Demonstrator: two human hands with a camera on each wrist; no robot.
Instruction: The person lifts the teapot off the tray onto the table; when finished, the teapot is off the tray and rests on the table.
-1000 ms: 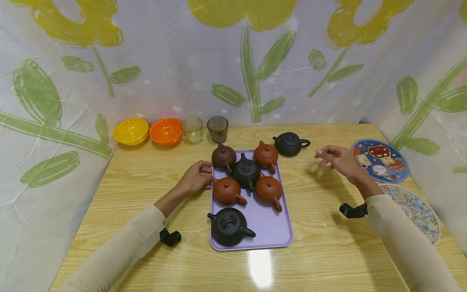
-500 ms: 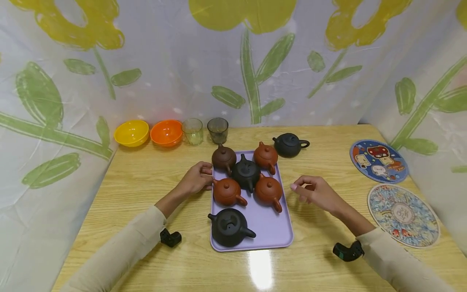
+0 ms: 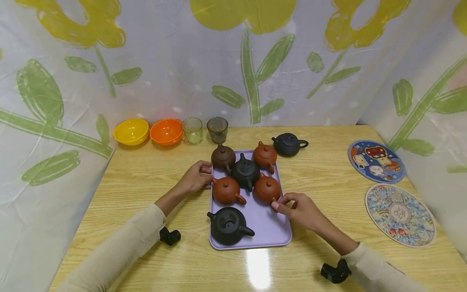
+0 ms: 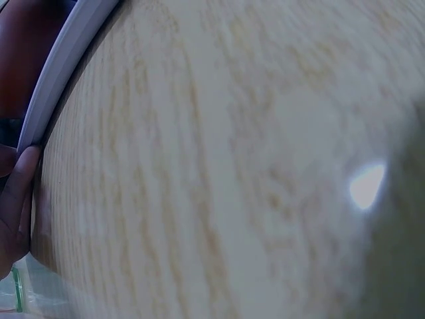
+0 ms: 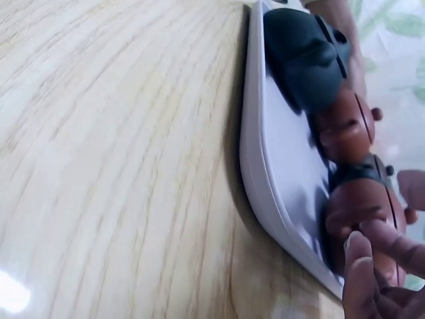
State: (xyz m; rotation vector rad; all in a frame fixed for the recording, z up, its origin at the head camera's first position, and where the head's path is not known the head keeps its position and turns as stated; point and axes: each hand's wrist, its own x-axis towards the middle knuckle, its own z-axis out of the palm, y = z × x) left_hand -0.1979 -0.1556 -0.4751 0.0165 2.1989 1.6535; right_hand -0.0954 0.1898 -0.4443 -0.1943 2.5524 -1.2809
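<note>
Now my right hand [image 3: 300,209] is at the right edge of the purple tray [image 3: 270,231], and its grip is narrow: the fingertips [image 3: 276,205] curl toward the handle of the reddish-brown teapot [image 3: 267,189] that stands on the right side of the tray. From the head view the fingers seem to touch the handle, but I cannot tell if they already pinch it. In the right wrist view the same teapot [image 5: 362,212] is just beside my fingertips [image 5: 358,262], a little blurred.

My left hand [image 3: 195,178] rests on the wooden surface [image 3: 146,182] at the left edge of the tray, with the fingers curled against the rim. Another reddish-brown teapot [image 3: 226,191] stands just beside these fingers. In the left wrist view I see only the tray rim [image 4: 63,73] and one fingertip [image 4: 16,199] against it.

On the tray there are also a dark brown teapot [image 3: 223,157], a black teapot [image 3: 246,172] in the middle, one more reddish-brown teapot [image 3: 265,155] at the far side and a large black teapot [image 3: 228,225] at the near end. One black teapot [image 3: 289,144] stands off the tray, behind it. At the far left are a yellow bowl [image 3: 131,131], an orange bowl [image 3: 166,131] and two glass cups [image 3: 204,129]. Two round mats [image 3: 386,186] lie well apart at the right.
</note>
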